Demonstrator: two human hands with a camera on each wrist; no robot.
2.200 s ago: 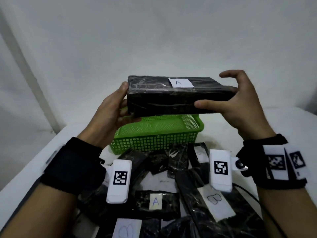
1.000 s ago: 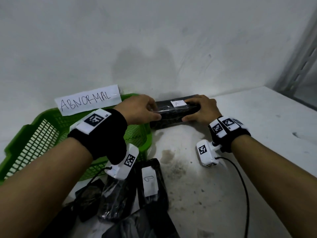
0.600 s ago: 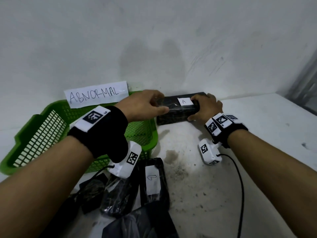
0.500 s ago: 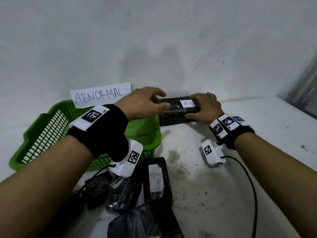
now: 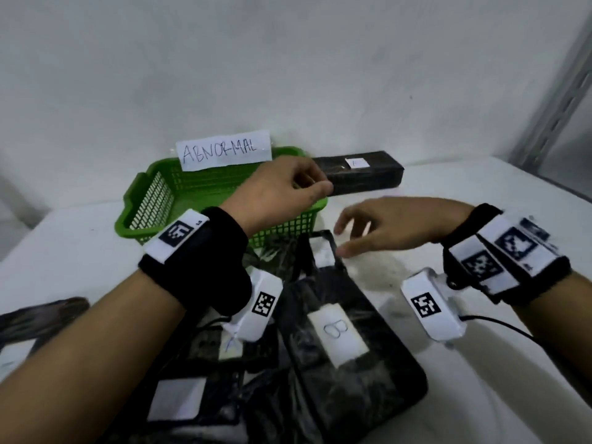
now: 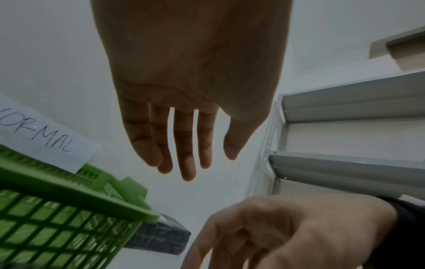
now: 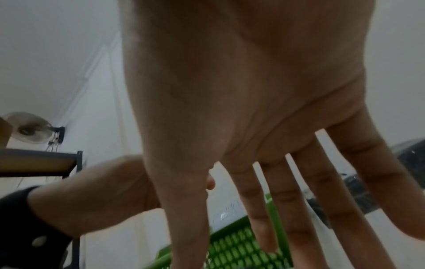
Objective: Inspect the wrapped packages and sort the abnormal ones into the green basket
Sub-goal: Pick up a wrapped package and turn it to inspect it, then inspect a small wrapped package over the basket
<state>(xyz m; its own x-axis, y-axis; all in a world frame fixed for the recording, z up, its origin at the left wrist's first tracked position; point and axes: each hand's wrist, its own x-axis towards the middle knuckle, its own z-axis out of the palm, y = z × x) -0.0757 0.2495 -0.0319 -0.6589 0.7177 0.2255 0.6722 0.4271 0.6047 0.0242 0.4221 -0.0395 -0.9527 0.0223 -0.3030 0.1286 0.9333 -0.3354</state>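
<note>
- head: left hand [image 5: 282,190] over green basket [image 5: 145,200], loose, holding nothing; no packages visible inside. long package [image 5: 368,173] on table beyond both hands.
- left wrist: left fingers [image 6: 184,145] straight.
- right wrist: right hand [image 7: 253,109] splayed, nothing held.

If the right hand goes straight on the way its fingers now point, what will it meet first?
The right hand is open, its fingers pointing left and a little down, just over a small black package. It would probably meet that package first, then the green basket wall behind it; depth is unclear.
</note>
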